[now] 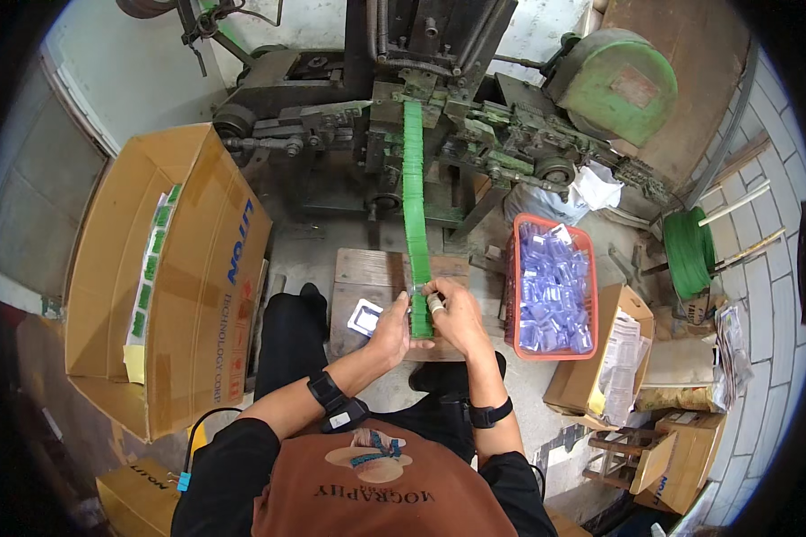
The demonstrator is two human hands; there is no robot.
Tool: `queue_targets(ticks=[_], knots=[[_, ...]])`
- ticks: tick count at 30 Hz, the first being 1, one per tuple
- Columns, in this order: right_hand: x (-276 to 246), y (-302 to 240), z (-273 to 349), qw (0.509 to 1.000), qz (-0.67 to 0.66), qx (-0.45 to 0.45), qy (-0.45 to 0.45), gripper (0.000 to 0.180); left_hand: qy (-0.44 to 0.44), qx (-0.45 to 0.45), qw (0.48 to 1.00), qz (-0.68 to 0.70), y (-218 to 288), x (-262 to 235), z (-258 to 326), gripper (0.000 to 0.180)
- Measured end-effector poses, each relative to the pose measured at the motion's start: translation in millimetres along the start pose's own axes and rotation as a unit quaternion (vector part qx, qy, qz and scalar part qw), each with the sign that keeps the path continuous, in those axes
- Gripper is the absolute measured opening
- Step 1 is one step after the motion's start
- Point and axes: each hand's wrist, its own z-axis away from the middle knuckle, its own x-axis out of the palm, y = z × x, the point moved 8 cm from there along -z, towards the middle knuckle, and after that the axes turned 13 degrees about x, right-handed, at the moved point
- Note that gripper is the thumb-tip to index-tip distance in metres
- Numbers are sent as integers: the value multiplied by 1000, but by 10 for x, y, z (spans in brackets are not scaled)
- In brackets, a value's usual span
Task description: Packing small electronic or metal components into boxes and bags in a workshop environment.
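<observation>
A long green strip (pixel 413 188) of many thin pieces packed side by side runs from the dark machine (pixel 403 80) down toward me. Its near end lies in my left hand (pixel 389 329), thumb along one side and fingers underneath. My right hand (pixel 457 315), with a ring on one finger, has its fingertips closed on the strip's right edge, just above the near end. Both hands are over a wooden board (pixel 363 267). A small white-and-clear plastic case (pixel 364 317) rests on that board beside my left hand.
On the right stands a red basket (pixel 514 295) full of clear bluish plastic cases. Left is a tall cardboard box (pixel 175 295) with green pieces in white packing inside. A green wire coil (pixel 688 254), a paper-filled carton (pixel 582 376) and a green round guard (pixel 622 88) are farther right.
</observation>
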Motion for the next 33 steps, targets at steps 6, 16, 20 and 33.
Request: queue_targets(ticks=[6,16,20,33], knots=[[-17,-5,56,988,-115,-74,68,18,29,-54,998,-6,-2,-89,-83,41],[-155,-94,438,990,-44,-60,116,23,19,-57,992,-115,34,31,91,31],[-314,79,529,977,-166,-36,130,24,-33,-59,992,-104,117,180,233,27],[-75,729,704,961,-253,57,99,16,-182,-123,965,-145,248,169,725,26]])
